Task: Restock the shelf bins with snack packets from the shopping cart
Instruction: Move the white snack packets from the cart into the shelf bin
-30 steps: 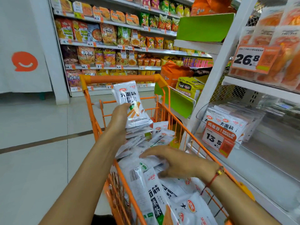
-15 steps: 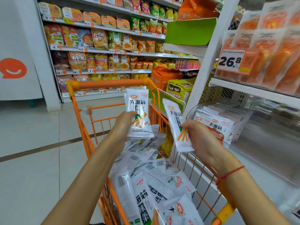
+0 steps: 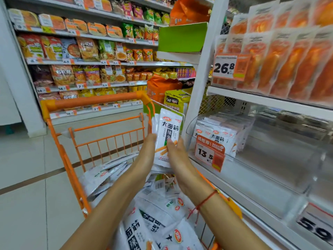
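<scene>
Head view showed a stack of white packets point(image 3: 166, 136) held upright between both hands, above the far right corner of the cart point(image 3: 93, 102). The left hand point(image 3: 146, 150) pressed against the stack's left edge, and the right hand point(image 3: 177, 154) against its right edge and lower front, so the two hands were clamped on the same bundle; how the fingers lay behind the packets could not be told. A red cord point(image 3: 205, 201) circled the right wrist.

Below the forearms, the cart held many more loose packets point(image 3: 158, 210) of the same kind, heaped in disorder. Just to the right of the held stack stood a clear bin point(image 3: 191, 127) on the white shelf point(image 3: 270, 181), with matching packets point(image 3: 216, 134) standing in a row behind an orange 13.5 price tag point(image 3: 210, 153). The bin looked only partly filled, with open space behind its row. Orange packs point(image 3: 288, 56) filled the shelf above, behind a 26.8 tag point(image 3: 227, 67).

By my judgement, the step in hand was squaring up a gathered bundle before loading it. The next move would call for carrying the stack rightward over the bin's front lip and setting it upright behind the row already there, faces forward, without knocking the tag or letting packets slip from the bundle.
</scene>
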{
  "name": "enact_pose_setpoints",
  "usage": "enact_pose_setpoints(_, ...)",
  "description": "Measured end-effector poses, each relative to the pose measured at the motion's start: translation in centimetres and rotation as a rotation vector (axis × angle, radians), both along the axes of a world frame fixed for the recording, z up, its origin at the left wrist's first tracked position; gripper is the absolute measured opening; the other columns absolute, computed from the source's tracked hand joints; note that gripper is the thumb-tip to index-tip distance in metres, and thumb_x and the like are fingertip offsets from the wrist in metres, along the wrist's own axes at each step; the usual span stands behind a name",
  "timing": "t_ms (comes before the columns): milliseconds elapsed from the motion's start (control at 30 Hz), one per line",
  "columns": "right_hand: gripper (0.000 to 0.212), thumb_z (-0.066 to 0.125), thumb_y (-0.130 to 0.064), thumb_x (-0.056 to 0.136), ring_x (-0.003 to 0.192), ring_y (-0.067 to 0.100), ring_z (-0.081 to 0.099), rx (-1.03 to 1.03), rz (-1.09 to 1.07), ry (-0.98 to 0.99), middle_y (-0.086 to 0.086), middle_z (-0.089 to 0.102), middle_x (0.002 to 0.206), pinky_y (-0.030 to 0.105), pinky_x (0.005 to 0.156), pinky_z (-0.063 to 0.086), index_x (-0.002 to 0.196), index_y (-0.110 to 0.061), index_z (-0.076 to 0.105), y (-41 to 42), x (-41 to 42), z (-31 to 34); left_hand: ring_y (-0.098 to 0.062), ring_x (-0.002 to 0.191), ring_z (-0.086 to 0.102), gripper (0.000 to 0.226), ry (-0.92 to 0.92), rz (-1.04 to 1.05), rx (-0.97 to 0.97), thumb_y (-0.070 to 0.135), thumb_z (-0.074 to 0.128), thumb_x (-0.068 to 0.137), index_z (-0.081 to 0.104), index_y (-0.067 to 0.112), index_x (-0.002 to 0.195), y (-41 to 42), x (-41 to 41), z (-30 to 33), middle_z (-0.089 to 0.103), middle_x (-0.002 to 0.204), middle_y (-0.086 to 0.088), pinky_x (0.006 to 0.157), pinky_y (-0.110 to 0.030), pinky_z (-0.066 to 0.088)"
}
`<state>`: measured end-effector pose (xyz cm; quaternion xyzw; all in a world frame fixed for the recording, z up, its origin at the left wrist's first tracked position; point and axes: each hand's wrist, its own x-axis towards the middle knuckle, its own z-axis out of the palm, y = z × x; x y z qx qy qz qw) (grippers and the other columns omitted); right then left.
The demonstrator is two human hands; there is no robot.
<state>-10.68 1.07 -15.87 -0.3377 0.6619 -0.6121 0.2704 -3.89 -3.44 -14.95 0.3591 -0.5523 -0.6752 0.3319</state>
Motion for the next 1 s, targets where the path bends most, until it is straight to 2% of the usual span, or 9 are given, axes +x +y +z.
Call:
enact_pose_setpoints(133,0.045,0.030,-0.028,0.100,0.123,0.024,0.045,0.012,-0.003,0.049,0.005,0.044,0.139,0.044,0.104,0.039,0.145,-0.027,0.029,0.4,-0.6,0.1,-0.016,0.066,0.057,0.029,0.038,-0.044,0.009,0.010,0.032,0.099,0.054,0.011,0.119,0.3,-1.6,0.8,0.059,0.099,-0.010,0.063,-0.024,0.043)
enact_pose_setpoints(233,0.058,0.030,-0.025,0.098,0.139,0.028,0.026,0.050,-0.041,0.165,0.005,0.026,0.152,0.045,0.113,0.027,0.153,-0.023,0.012,1.1,-2.6,1.5,-0.038,0.106,0.055,0.038,-0.142,-0.102,-0.083,-0.002,0.038,0.096,0.045,0.000,0.133,0.0,-3.8,2.4,0.051,0.129,-0.020,0.081,-0.032,0.044)
enact_pose_setpoints(367,0.065,0.041,-0.024,0.091,0.133,0.026,0.029,-0.014,-0.067,0.522,0.014,0.035,0.145,0.043,0.109,0.032,0.151,-0.017,0.017,3.8,-7.2,3.2,-0.009,0.080,0.054,0.034,-0.236,-0.256,-0.319,-0.006,0.046,0.090,0.055,0.010,0.118,-0.4,-6.5,4.5,0.057,0.110,-0.001,0.062,-0.020,0.044)
enact_pose_setpoints(467,0.062,0.046,-0.009,0.093,0.117,0.016,0.032,-0.062,-0.139,0.734,0.011,0.039,0.130,0.028,0.095,0.034,0.150,-0.012,0.020,6.4,-10.4,4.1,-0.010,0.105,0.059,0.037,-0.287,-0.513,-0.567,0.009,0.064,0.084,0.056,0.027,0.115,-0.6,-8.2,6.3,0.065,0.113,0.011,0.089,-0.026,0.046)
enact_pose_setpoints(533,0.057,0.048,-0.005,0.092,0.118,0.021,0.037,-0.060,-0.198,0.785,0.010,0.039,0.129,0.035,0.092,0.038,0.144,-0.012,0.027,7.3,-12.0,4.5,-0.009,0.109,0.056,0.046,-0.320,-0.548,-0.713,0.009,0.068,0.085,0.048,0.031,0.120,-0.8,-9.7,7.0,0.061,0.115,0.011,0.091,-0.018,0.045)
enact_pose_setpoints(633,0.045,0.052,-0.008,0.093,0.115,0.031,0.045,0.081,-0.230,0.765,0.011,0.038,0.129,0.044,0.089,0.043,0.133,-0.009,0.032,7.3,-14.3,4.4,-0.008,0.098,0.051,0.055,-0.349,-0.534,-0.904,0.004,0.069,0.084,0.041,0.023,0.127,-0.6,-12.5,7.5,0.056,0.106,0.010,0.066,0.003,0.039)
enact_pose_setpoints(733,0.042,0.054,-0.008,0.091,0.114,0.033,0.046,0.230,-0.190,0.650,0.014,0.039,0.128,0.037,0.082,0.042,0.128,-0.003,0.034,6.6,-16.1,4.2,-0.012,0.099,0.049,0.059,-0.438,-0.569,-0.978,-0.003,0.068,0.082,0.040,0.009,0.133,-1.4,-15.0,6.6,0.052,0.108,0.002,0.062,-0.001,0.037)
enact_pose_setpoints(867,0.046,0.055,-0.008,0.090,0.111,0.036,0.052,0.388,-0.150,0.529,0.018,0.045,0.132,0.039,0.079,0.047,0.131,0.003,0.037,4.9,-18.8,3.0,-0.019,0.112,0.054,0.061,-0.589,-0.586,-1.006,0.001,0.076,0.075,0.048,0.009,0.129,-3.0,-17.9,4.7,0.058,0.122,-0.004,0.086,-0.021,0.041)
enact_pose_setpoints(1000,0.034,0.059,-0.004,0.086,0.095,0.032,0.062,0.389,-0.090,0.398,0.024,0.063,0.117,0.037,0.071,0.053,0.119,0.004,0.059,4.1,-19.9,1.5,-0.028,0.132,0.036,0.070,-0.945,-0.504,-1.238,0.036,0.083,0.067,0.054,0.025,0.130,-5.0,-19.5,3.4,0.047,0.139,-0.004,0.111,-0.038,0.030)
